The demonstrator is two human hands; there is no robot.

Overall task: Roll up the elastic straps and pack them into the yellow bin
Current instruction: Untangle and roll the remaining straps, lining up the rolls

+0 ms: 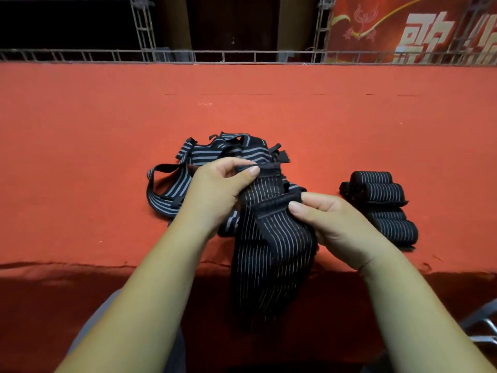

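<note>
Your L hand (215,189) & R hand (333,222) each pinch the striped strap (271,251) over near edge of tabletop (94,157); loose straps (204,154) behind, rolled straps (382,200) at R.

The strap (271,238) pinched between the left hand (215,189) and the right hand (330,219) is matt black woven elastic cloth, ribbed with thin pale threads, with a fuzzier end band. The loose straps (188,160) beyond the left hand and the rolled straps (382,200) just right of the right hand show the same ribbed weave. The red cover (107,130) beneath looks matt and felt-like. Far beyond the hands, the truss (142,28) is dull grey metal.
</note>
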